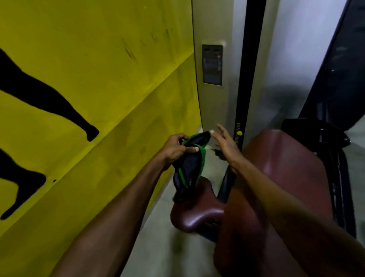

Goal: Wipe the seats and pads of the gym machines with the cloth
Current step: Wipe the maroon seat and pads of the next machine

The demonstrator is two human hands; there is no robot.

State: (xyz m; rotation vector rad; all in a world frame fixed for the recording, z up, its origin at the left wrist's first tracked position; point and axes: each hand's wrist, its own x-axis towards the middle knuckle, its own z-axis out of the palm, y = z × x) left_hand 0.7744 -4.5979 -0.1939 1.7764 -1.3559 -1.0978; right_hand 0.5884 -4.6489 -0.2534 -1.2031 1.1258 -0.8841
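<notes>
Head view, from the left: a yellow wall (86,80) with black painted figures runs alongside. Next to it the left hand (173,148) is curled round the upper part of the cloth (190,170), thumb pressed across the fold. The cloth is dark with a green edge and hangs with its long axis close to vertical. Its lower end dangles right over the small maroon seat (196,219); whether it touches the seat cannot be told.

The seat lies straight below the left hand and slightly to its right, so the cloth-bearing hand looks nearest to it, and a short drop would likely bring cloth onto vinyl.

Further right, the right hand (226,144) is spread with straight fingers and grips nothing; its thumb tip sits at the cloth's top corner. It hovers in front of the grey machine column (214,106). The large maroon pad (287,170) slopes away beneath the right forearm, nearer to that arm than to the left.
</notes>
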